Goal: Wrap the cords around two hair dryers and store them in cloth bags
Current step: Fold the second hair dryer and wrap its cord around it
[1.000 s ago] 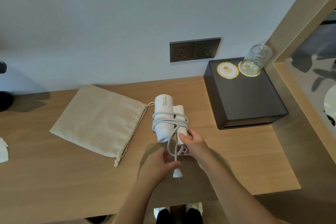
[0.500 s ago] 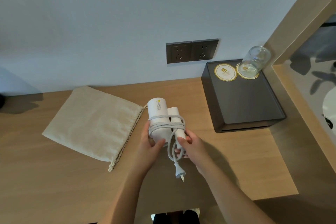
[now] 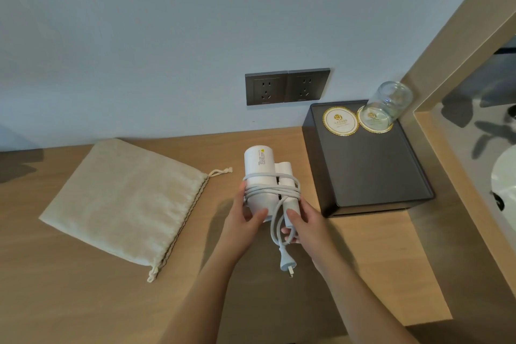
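Plug now dangles lower; both hands grip hair dryer.

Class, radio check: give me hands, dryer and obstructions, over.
Left hand and right hand both gripping hair dryer. Cord wrapped, plug dangling. Cloth bag flat, unobstructed.

A hotel guest room, at the vanity counter

A light wood surface against a plain wall with twin dark sockets; a black tray carries two gold-edged logo coasters and an upturned glass; a white basin shows at right, beside a mirror frame
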Tool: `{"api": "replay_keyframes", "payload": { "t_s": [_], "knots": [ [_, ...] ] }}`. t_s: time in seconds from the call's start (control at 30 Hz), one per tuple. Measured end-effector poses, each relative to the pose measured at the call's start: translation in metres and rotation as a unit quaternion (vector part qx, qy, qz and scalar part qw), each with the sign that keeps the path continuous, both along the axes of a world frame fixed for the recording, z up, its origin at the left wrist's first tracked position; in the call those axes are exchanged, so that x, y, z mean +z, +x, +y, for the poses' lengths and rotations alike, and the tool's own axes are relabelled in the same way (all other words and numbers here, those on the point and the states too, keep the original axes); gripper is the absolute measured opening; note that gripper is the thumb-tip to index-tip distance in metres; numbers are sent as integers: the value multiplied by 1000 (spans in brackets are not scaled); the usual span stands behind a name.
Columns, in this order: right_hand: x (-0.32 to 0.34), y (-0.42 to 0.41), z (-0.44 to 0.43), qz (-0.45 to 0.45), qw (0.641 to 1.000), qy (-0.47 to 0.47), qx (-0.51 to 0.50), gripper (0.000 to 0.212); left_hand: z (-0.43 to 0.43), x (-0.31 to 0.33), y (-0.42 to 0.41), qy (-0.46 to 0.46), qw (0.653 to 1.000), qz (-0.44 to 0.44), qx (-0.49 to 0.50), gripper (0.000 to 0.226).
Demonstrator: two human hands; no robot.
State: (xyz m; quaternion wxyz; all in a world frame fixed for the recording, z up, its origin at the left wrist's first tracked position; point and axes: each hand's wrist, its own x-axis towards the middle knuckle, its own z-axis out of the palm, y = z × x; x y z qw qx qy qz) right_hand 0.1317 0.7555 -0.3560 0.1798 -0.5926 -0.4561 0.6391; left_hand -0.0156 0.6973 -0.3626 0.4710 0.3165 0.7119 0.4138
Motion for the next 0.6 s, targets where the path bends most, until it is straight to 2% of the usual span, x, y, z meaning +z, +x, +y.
{"api": "replay_keyframes", "payload": {
  "t_s": [0.17, 0.27, 0.43, 0.5, 0.6],
  "knots": [
    [4, -2, 2, -8, 1000, -13, 10, 41, -1, 10, 3, -10, 1000, -1, 5, 78],
    [8, 0, 2, -24, 999, 0, 30, 44, -13, 16, 3, -22, 999, 26, 14, 75],
    [19, -7, -7, -145, 982, 101, 67, 58, -45, 27, -10, -37, 990, 102, 91, 65],
    [28, -14, -14, -204, 957, 172, 109, 60, -62, 29, -21, -38, 978, 175, 107, 59],
    [44, -33, -27, -307, 879, 294, 214, 63, -90, 19, -48, -57, 950, 282, 121, 55]
  ]
}}
